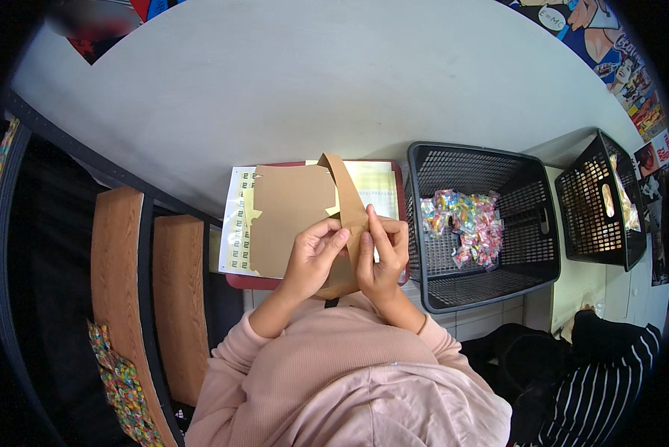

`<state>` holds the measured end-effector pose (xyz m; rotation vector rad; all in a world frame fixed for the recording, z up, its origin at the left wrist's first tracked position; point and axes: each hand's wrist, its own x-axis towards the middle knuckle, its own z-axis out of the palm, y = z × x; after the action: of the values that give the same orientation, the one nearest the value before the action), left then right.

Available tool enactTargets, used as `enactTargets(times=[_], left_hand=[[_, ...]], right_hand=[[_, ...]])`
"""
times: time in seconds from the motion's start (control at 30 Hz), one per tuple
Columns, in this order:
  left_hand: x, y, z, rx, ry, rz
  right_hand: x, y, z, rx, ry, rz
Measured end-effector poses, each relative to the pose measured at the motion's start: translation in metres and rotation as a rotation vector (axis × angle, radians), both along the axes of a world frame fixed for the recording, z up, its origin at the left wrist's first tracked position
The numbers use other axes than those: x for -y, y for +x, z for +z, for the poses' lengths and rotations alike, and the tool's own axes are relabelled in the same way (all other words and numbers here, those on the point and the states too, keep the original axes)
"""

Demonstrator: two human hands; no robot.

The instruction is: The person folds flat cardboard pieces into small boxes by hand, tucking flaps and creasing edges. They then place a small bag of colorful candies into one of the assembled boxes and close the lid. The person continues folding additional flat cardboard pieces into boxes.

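1 black mesh basket stands right of a maroon board. Left of the hands, on the board's papers: 1 flat die-cut brown cardboard sheet. Before the chest: 1 folded brown cardboard piece, long axis running away from the body, far end leaning left. Left hand pinches its left side; right hand grips its right, index finger raised alongside. Both equally near.

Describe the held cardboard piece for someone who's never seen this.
Left of the larger black basket is a maroon board. Over it, left hand and right hand hold a brown cardboard piece. Unlike the broad brown sheet lying beside it, this one is raised and bent.
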<state>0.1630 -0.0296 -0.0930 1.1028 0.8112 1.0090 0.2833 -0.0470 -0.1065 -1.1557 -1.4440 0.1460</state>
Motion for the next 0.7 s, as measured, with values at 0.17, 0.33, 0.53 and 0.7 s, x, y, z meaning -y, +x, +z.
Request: enactTargets(times=[0.17, 0.33, 0.53, 0.7], left_hand=[[-0.002, -0.016, 0.005, 0.072, 0.031, 0.071], [-0.007, -0.050, -0.018, -0.297, 0.451, 0.174], [-0.001, -0.082, -0.032, -0.673, 1.045, -0.063], [-0.002, -0.108, -0.063, -0.748, 1.239, -0.328]], right_hand=[[-0.003, -0.030, -0.006, 0.087, 0.058, -0.034], [0.002, -0.048, -0.013, -0.003, -0.011, 0.107], [-0.021, -0.052, -0.005, -0.495, -0.570, 0.382], [-0.034, -0.066, -0.007, -0.120, -0.618, 0.253]])
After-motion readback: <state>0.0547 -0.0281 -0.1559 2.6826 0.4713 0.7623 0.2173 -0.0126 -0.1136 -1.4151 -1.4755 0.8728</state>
